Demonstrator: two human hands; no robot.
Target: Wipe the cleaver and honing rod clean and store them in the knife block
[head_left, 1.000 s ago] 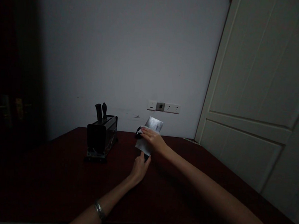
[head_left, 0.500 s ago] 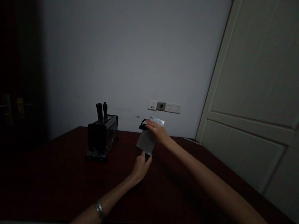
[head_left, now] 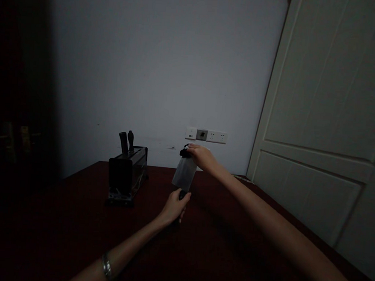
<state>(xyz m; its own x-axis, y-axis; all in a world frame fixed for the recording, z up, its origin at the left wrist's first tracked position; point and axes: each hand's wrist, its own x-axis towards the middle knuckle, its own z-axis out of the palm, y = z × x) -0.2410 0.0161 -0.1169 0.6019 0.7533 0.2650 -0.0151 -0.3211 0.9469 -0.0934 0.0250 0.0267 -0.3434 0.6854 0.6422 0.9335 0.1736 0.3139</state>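
A knife block (head_left: pixel 128 170) is set on the tabletop (head_left: pixel 72 231); right of it, a raised, tilted cleaver (head_left: pixel 185 173) is clasped by its handle (head_left: pixel 182 194) in the left grip (head_left: pixel 173 207); a cloth (head_left: pixel 185 152) is pinched at the blade's (head_left: pixel 187 168) top by the right grip (head_left: pixel 204 157).

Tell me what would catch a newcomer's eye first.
Probably the pale, broad blade in the middle, its dark handle in the left grip, with the right grip holding a black cloth-like piece at its upper end. Next, the black box at left on the dark red table, two black handles rising from its top.
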